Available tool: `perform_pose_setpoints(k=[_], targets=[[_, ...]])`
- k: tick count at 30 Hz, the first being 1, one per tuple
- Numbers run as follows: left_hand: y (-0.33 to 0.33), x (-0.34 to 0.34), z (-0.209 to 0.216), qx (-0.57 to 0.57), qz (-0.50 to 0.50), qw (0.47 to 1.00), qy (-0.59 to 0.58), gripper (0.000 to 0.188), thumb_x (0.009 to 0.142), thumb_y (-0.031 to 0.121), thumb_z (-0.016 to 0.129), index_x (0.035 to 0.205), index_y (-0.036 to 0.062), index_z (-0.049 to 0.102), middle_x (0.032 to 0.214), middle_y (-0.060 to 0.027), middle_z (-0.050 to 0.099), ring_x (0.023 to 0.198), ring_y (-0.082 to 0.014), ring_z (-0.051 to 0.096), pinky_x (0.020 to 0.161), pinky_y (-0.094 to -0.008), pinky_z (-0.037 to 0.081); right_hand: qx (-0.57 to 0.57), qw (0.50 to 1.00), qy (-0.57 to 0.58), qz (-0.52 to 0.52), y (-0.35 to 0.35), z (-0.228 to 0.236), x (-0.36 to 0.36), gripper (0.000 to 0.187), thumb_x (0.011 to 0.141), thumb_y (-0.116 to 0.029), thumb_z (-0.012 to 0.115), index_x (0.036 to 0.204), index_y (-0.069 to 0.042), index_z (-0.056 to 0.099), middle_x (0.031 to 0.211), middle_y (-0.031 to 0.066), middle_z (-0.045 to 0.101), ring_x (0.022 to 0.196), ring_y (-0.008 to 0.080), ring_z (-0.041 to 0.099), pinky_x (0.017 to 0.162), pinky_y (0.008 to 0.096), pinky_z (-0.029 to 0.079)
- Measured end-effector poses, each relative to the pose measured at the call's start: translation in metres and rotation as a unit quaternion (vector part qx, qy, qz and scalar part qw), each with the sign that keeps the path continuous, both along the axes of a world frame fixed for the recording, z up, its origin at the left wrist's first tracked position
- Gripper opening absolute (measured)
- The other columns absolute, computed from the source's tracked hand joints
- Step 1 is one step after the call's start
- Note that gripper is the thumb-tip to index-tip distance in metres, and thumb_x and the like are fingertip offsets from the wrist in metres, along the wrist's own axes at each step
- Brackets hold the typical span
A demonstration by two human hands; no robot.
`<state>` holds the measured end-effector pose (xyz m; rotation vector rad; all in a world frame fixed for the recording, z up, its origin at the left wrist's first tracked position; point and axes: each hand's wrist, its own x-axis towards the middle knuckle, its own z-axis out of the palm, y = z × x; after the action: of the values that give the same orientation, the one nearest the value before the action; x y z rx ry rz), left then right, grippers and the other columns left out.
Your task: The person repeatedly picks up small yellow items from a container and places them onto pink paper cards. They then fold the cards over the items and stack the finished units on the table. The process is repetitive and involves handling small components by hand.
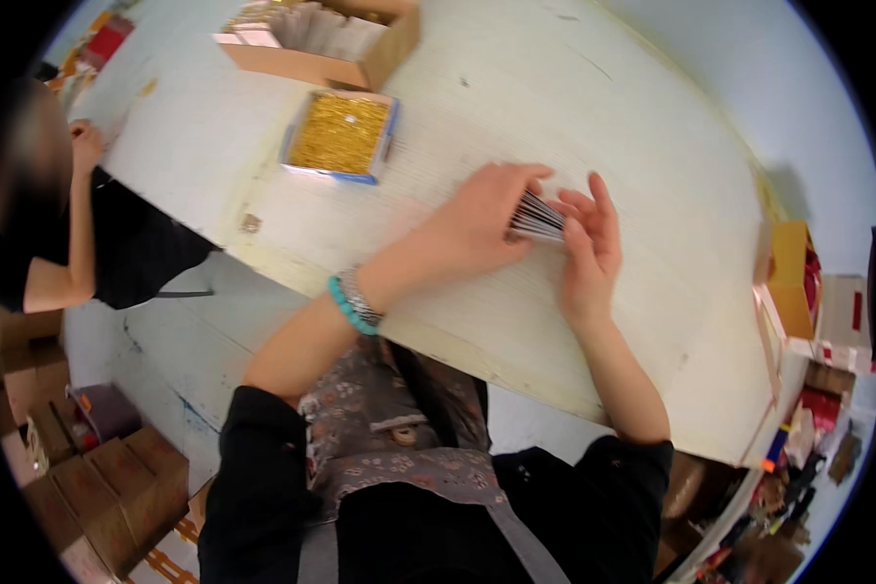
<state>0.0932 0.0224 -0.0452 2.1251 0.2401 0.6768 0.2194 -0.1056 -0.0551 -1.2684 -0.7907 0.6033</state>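
A small fanned stack of thin cards [537, 216], dark and white along their edges, is held above the table. My left hand [472, 222] is wrapped over its left side, with the fingers curled round the far edge. My right hand [592, 248] is at the stack's right end, thumb up against or very near it. Its fingers are apart and pointing away from me; whether it touches the cards I cannot tell for certain. The left hand is slightly blurred, and its palm side is hidden.
On the pale table [516, 321], a blue-and-white box [387, 146] of gold-coloured twist-tie-like pieces stands left of my hands. Behind it is a cardboard box [297, 66] packed with pale bundles. A co-worker's hand [87, 146] is at the far left. A yellow box [790, 273] stands right.
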Motion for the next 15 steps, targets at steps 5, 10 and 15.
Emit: perform_pose_setpoints(k=[5, 10, 15], targets=[[0.004, 0.000, 0.000, 0.042, -0.002, 0.999, 0.027, 0.047, 0.074, 0.007, 0.069, 0.117, 0.0085, 0.049, 0.098, -0.0065, 0.061, 0.090, -0.0238, 0.059, 0.107, -0.0427, 0.032, -0.056, 0.997, -0.042, 0.039, -0.006, -0.006, 0.007, 0.040, 0.095, -0.013, 0.049, 0.133, -0.002, 0.046, 0.119, 0.0091, 0.056, 0.109, 0.0181, 0.054, 0.096, 0.0321, 0.039], [0.015, -0.007, 0.028, 0.101, 0.024, 0.992, 0.067, 0.029, 0.076, 0.009, 0.069, 0.102, 0.0098, 0.056, 0.088, -0.0062, 0.062, 0.082, -0.0232, 0.061, 0.107, -0.0439, 0.033, -0.012, 0.999, -0.027, 0.020, -0.004, -0.002, 0.003, 0.038, 0.095, -0.015, 0.048, 0.130, 0.001, 0.047, 0.121, 0.0101, 0.054, 0.112, 0.0176, 0.051, 0.098, 0.0321, 0.037], [0.067, -0.035, 0.114, 0.268, 0.124, 0.953, 0.072, 0.024, 0.075, 0.006, 0.070, 0.097, 0.0089, 0.061, 0.083, -0.0072, 0.061, 0.078, -0.0261, 0.060, 0.082, -0.0365, 0.049, -0.006, 1.000, 0.012, 0.020, -0.009, -0.003, 0.016, 0.035, 0.094, -0.014, 0.048, 0.126, 0.000, 0.049, 0.121, 0.0082, 0.053, 0.107, 0.0165, 0.050, 0.097, 0.0313, 0.038]])
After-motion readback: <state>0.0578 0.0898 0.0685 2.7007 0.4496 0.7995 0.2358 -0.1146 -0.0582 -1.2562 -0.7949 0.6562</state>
